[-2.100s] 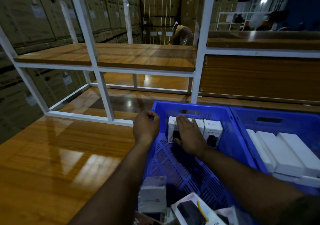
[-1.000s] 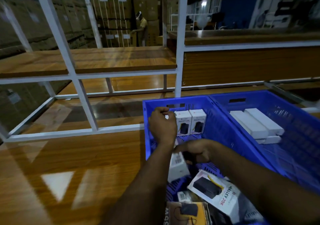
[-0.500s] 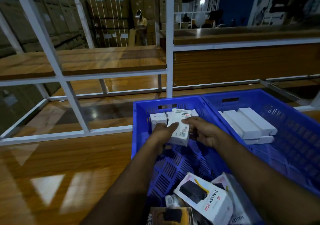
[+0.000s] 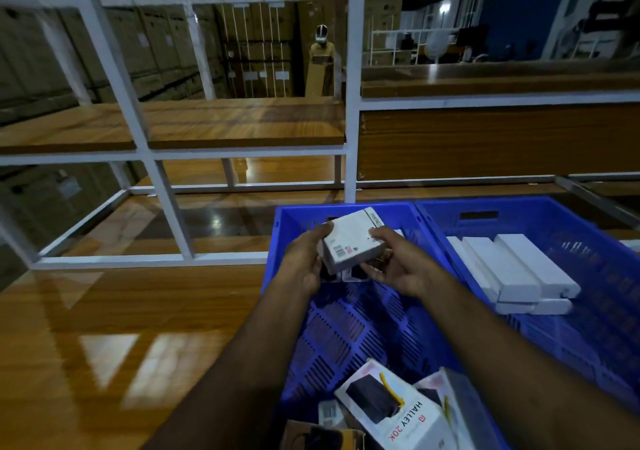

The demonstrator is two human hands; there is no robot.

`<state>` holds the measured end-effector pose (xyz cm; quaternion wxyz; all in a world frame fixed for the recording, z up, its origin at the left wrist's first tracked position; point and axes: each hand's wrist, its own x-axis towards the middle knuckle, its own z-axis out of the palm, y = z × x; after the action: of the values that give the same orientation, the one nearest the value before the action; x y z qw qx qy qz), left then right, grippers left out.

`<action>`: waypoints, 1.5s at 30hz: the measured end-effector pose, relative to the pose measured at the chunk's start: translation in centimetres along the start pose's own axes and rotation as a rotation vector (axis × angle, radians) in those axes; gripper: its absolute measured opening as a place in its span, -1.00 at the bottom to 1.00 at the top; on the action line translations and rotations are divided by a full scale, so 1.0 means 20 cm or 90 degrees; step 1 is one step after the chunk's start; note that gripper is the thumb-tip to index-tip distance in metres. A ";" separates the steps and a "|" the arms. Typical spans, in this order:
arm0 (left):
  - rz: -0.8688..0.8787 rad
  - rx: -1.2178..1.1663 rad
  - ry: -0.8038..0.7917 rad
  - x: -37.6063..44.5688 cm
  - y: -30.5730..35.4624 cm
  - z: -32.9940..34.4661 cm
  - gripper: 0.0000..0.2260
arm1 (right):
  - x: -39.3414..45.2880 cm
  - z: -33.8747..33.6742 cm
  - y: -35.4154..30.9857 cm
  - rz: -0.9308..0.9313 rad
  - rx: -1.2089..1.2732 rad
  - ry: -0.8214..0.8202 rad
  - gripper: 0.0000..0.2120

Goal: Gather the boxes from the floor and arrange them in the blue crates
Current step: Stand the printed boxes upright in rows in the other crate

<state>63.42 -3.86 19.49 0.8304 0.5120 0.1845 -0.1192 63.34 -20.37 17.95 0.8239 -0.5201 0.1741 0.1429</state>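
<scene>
The left hand [image 4: 303,262] and right hand [image 4: 401,266], with the tilted white barcoded box [image 4: 353,242] between them, hide most of the small white boxes standing at the far wall of the near blue plastic crate [image 4: 346,332]. The orange-lettered white carton [image 4: 394,411] and brown cardboard box [image 4: 322,437] are cut off by the bottom edge. The distant figure in yellow [image 4: 321,48] is too small to make out.

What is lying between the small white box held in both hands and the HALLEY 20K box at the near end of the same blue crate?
In the head view, only the blue crate's bare slotted floor lies between the small white box and the HALLEY 20K box.
</scene>
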 end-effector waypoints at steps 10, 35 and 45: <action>0.049 0.063 0.088 0.06 -0.07 0.00 -0.86 | -0.03 0.03 0.02 -0.122 -0.069 0.003 -0.63; -0.119 -0.082 -0.157 0.05 -0.02 -0.07 -0.57 | -0.15 0.13 0.02 -0.440 -0.193 0.010 -0.79; -0.140 -0.138 -0.172 0.04 -0.03 -0.07 -0.57 | -0.16 0.15 0.02 -0.524 -0.192 0.015 -0.84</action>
<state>63.57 -2.97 18.06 0.8798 0.3759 0.1376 -0.2563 60.76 -17.61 20.16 0.7248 -0.6622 -0.0611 -0.1797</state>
